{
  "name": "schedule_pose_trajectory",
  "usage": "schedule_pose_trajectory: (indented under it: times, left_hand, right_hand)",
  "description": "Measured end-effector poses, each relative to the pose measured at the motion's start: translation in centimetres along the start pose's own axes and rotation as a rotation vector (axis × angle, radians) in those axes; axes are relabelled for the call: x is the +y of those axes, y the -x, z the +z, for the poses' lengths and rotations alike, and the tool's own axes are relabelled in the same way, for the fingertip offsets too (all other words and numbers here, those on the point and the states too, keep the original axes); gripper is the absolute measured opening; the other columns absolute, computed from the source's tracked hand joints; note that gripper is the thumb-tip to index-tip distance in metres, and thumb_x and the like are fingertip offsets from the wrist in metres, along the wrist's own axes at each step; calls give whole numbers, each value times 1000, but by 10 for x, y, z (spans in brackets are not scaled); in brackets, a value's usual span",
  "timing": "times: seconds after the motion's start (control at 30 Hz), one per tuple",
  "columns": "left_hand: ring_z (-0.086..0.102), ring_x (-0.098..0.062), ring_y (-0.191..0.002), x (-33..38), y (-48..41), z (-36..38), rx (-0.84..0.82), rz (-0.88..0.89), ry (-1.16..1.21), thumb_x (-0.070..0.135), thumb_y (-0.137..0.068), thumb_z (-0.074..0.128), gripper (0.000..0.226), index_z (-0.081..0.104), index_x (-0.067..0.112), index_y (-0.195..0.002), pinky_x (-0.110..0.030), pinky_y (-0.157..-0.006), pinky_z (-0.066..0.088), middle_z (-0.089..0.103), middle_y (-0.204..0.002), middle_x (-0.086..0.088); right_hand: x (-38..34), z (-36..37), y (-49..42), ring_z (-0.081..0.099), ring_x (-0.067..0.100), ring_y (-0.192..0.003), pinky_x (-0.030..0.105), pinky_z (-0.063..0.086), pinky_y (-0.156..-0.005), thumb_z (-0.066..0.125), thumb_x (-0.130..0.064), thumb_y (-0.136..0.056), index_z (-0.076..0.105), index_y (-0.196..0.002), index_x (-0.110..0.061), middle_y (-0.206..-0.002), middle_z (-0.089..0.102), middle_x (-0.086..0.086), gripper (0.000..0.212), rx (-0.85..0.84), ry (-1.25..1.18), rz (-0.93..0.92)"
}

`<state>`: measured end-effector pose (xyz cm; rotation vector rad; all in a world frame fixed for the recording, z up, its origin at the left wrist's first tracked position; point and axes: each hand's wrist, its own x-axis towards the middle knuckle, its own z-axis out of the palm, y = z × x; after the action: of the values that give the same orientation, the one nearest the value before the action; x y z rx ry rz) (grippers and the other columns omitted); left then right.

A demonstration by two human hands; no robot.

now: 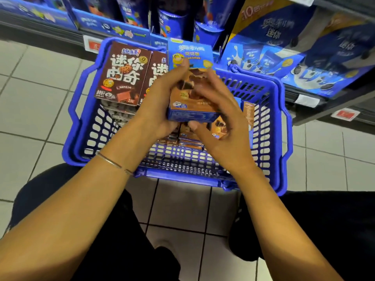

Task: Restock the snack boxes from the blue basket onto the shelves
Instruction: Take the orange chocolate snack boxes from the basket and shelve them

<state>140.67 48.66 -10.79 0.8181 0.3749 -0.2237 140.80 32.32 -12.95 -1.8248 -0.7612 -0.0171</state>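
A blue plastic basket [81, 126] sits on the tiled floor in front of the low shelves. Above its middle, both my hands hold a blue and brown snack box [188, 55]. My left hand [160, 102] grips its left side, thumb up on the front. My right hand [219, 122] wraps its right side and lower edge. Two dark brown cookie boxes [123, 74] stand at the basket's far left. More brown boxes [186, 140] lie on the basket floor under my hands, partly hidden.
Low shelves [304, 92] run along the top, filled with blue cookie boxes and tubs [274, 63]. Red price tags [346, 114] hang on the shelf edge. My dark-trousered knees [324, 220] flank the basket's near side on the tiled floor.
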Motion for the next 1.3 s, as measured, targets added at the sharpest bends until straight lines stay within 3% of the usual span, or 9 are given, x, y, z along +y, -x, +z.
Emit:
schedule_pose_trajectory:
  times: [0.1,0.2,0.37,0.47,0.6,0.8,1.03,1.2,1.3]
  left_hand:
    - [76,-29,-93,0,1,0,23,45,24,28,-108,54,30,72,5,-116,-45,-90,62,77,-106,-12]
    - [71,-41,-116,-1,1,2,77,129,-23,12,-107,58,32,61,2,-137,-59,-98,60,70,-131,-23]
    - [66,-46,-126,-2,-3,-3,156,111,-82,5,-104,60,45,54,0,-148,-64,-102,56,65,-141,-26]
    - [72,-41,-119,-4,-3,-4,125,85,-55,16,-106,60,42,58,2,-146,-59,-96,61,70,-136,-23]
    - [78,-32,-99,-4,-5,-9,64,38,2,29,-108,57,28,72,9,-122,-54,-92,64,79,-112,-13]
    - [79,-29,-94,-3,-5,-11,41,56,64,31,-109,56,26,72,13,-116,-47,-83,63,81,-106,-9]
    - [79,-29,-95,-3,-3,-8,29,78,41,35,-110,53,30,74,14,-113,-46,-85,64,81,-105,-9]
    - [78,-32,-102,0,1,-6,41,103,52,44,-111,48,44,83,20,-102,-52,-89,64,80,-112,-10]
    - [77,-34,-110,3,3,-5,78,116,26,50,-111,44,48,76,16,-122,-53,-90,64,79,-120,-11]
  right_hand:
    - [7,0,0,31,22,-152,49,41,-115,68,-25,-95,36,-149,2,-165,21,19,68,209,-157,157]
    - [27,-8,3,52,4,-131,30,46,-108,63,-47,-90,50,-141,-6,-143,53,4,67,259,-36,477]
    - [57,-7,6,62,21,-124,43,48,-106,42,-58,-96,63,-130,-12,-129,68,7,61,187,-123,672]
    - [75,-3,6,65,31,-105,54,51,-96,53,-42,-100,65,-109,-13,-106,70,18,32,179,60,772]
    - [97,1,13,37,39,-136,48,41,-106,73,-44,-87,53,-127,-3,-143,43,20,61,-117,720,823]
    - [101,10,17,18,45,-146,55,32,-112,75,-52,-83,37,-144,-11,-160,20,24,83,-145,912,838]
    - [95,12,17,32,43,-137,54,41,-101,80,-49,-76,33,-144,-29,-146,35,19,85,-142,799,884]
    - [74,5,12,46,28,-125,38,43,-93,71,-51,-61,40,-143,-36,-128,40,1,89,202,390,911]
    - [53,2,8,48,18,-119,27,41,-88,63,-54,-58,41,-144,-37,-126,40,-5,91,352,292,799]
